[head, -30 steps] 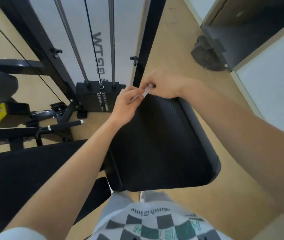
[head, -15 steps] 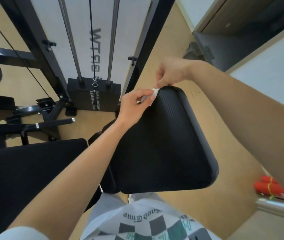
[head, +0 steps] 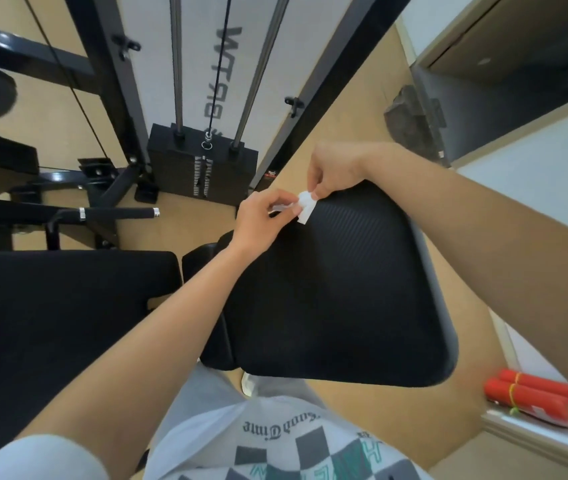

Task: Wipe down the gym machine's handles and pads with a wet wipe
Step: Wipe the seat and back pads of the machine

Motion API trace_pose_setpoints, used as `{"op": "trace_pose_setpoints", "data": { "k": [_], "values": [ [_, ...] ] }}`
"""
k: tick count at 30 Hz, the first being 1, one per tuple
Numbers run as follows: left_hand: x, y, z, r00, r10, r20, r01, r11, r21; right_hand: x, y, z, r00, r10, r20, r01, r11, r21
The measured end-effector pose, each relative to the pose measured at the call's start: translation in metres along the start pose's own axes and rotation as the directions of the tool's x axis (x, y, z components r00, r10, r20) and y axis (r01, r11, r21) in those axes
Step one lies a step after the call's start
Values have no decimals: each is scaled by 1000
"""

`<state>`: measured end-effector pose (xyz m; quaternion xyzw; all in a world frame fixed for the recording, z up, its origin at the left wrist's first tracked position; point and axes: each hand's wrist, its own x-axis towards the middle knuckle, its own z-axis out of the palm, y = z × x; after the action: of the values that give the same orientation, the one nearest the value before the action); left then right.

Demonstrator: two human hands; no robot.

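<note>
A small folded white wet wipe (head: 305,207) hangs between both hands, just above the far edge of the black ribbed seat pad (head: 338,292). My left hand (head: 261,220) pinches the wipe's left end, where a thin clear strip shows. My right hand (head: 336,171) pinches its top from above with the fingertips. A second black pad (head: 60,313) lies to the left. A black bar handle (head: 116,213) with chrome rings juts out at the left, beyond that pad.
The weight stack (head: 202,164) with its cable and two guide rods stands straight ahead inside the black frame. A dark grey lump (head: 414,119) lies on the wood floor at the right. Red tubes (head: 535,398) lie on a white ledge at the lower right.
The hands have drawn apart a little and more of the white wipe now shows, pulled out between them. The view has tilted, bringing the red tubes into sight.
</note>
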<state>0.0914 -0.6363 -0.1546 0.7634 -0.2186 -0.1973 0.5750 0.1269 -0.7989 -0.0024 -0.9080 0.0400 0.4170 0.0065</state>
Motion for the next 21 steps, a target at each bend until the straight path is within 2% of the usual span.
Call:
{"op": "trace_pose_setpoints", "data": {
  "k": [12, 21],
  "values": [
    [-25, -84, -14, 953, -260, -154, 276, 957, 91, 83, -54, 46, 988, -33, 150, 42, 997, -60],
    [-40, -137, -32, 895, -432, -113, 436, 900, 14, 138, -89, 76, 973, -59, 224, 62, 998, -6]
  ]
}}
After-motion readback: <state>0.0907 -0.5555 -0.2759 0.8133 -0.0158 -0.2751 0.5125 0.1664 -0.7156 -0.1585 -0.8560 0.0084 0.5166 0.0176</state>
